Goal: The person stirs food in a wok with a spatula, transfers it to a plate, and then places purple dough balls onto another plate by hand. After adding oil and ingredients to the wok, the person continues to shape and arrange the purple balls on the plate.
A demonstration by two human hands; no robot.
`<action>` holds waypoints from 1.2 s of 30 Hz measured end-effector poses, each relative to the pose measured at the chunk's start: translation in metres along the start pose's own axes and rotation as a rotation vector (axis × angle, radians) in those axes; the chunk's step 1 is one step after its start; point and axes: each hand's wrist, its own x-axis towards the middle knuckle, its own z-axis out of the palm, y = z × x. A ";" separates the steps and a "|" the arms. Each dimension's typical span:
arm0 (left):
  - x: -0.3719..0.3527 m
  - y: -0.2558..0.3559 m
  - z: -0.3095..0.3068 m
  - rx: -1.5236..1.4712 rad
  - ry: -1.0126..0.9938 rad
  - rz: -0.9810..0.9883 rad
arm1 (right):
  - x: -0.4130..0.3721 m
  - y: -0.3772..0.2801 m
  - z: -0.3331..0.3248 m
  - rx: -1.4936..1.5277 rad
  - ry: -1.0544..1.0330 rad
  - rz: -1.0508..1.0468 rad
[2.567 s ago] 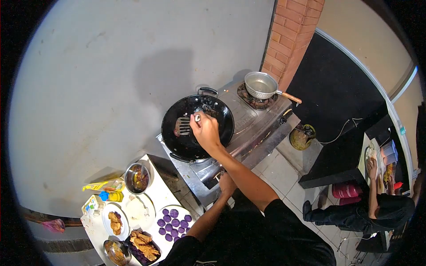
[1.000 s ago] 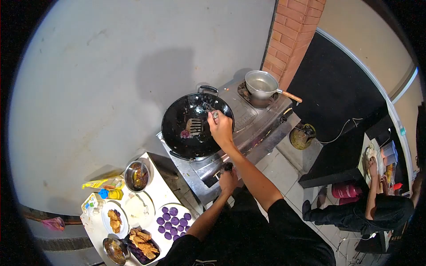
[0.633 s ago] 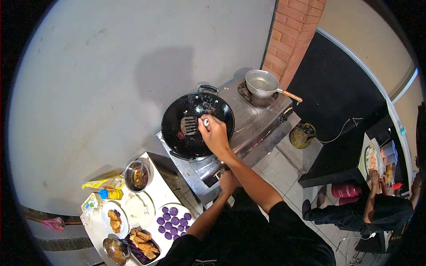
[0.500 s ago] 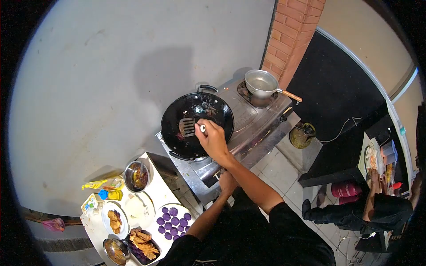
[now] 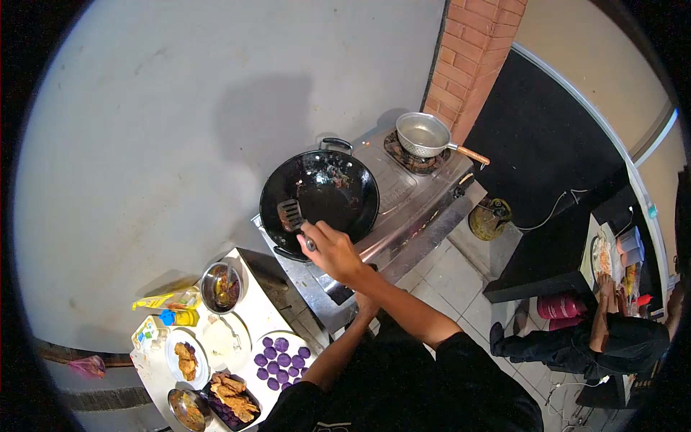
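Lower and closer to the cook's body than half a second ago is the right hand (image 5: 331,252), and with it the grey slotted metal spatula (image 5: 291,214), whose blade has slid to the left side of the round black wok (image 5: 335,203). From where I stand, across the cook's black shirt (image 5: 432,385) some pale print shows at the bottom edge, cut off and unreadable.

The left hand (image 5: 366,306) is low at the stove front, mostly behind the right forearm; I can't tell whether its grip is open or closed. The right grip is wrapped firmly around the spatula handle. The spatula's long axis slants from that fist up and left, blade down inside the wok.

To the cook's left, the white table (image 5: 262,304) carries a white plate (image 5: 295,342) of purple rounds (image 5: 283,360), golden fried pieces (image 5: 232,398), a yellow bottle with a blue cap (image 5: 183,317) and a yellow packet (image 5: 170,298), its lettering too small to read.

Beyond the wok, a silver saucepan with a wooden handle (image 5: 425,150) sits on the silver metal stove (image 5: 394,216). Farther off, a co-worker in black (image 5: 633,345) has both hands close together by a plate of food.
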 end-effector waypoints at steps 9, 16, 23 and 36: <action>-0.002 0.014 -0.014 -0.024 0.056 0.089 | -0.011 0.007 -0.015 -0.048 -0.135 -0.059; 0.009 0.031 -0.028 0.161 -0.055 0.184 | -0.014 0.020 -0.032 -0.060 -0.290 -0.046; 0.011 0.035 -0.022 0.174 -0.064 -0.042 | -0.004 0.027 -0.046 -0.092 -0.325 -0.008; 0.009 0.048 -0.031 0.191 -0.070 -0.123 | 0.005 0.043 -0.026 0.114 0.268 0.525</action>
